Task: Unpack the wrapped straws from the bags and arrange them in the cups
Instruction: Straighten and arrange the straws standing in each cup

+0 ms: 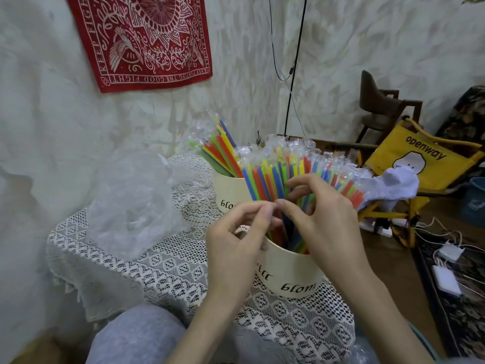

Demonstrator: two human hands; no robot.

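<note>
Judging from the layout, you are late in the task. Take the near cup (290, 274) as the landmark. Wrapped straws (301, 169) already fan out of it, leaning up and away from you. Behind it and slightly left, the far cup (228, 190) holds a smaller bunch (217, 151). Left of the near cup, an emptied clear bag (133, 203) lies crumpled on the lace tablecloth (168, 269).

Your left hand (236, 245) hovers at the near cup's rim, thumb and forefinger pinched, apparently on one straw, though this is unclear. Your right hand (322, 216) curls its fingers among the straw shafts above the rim. What remains appears to be straightening and evening out the bunches.
</note>
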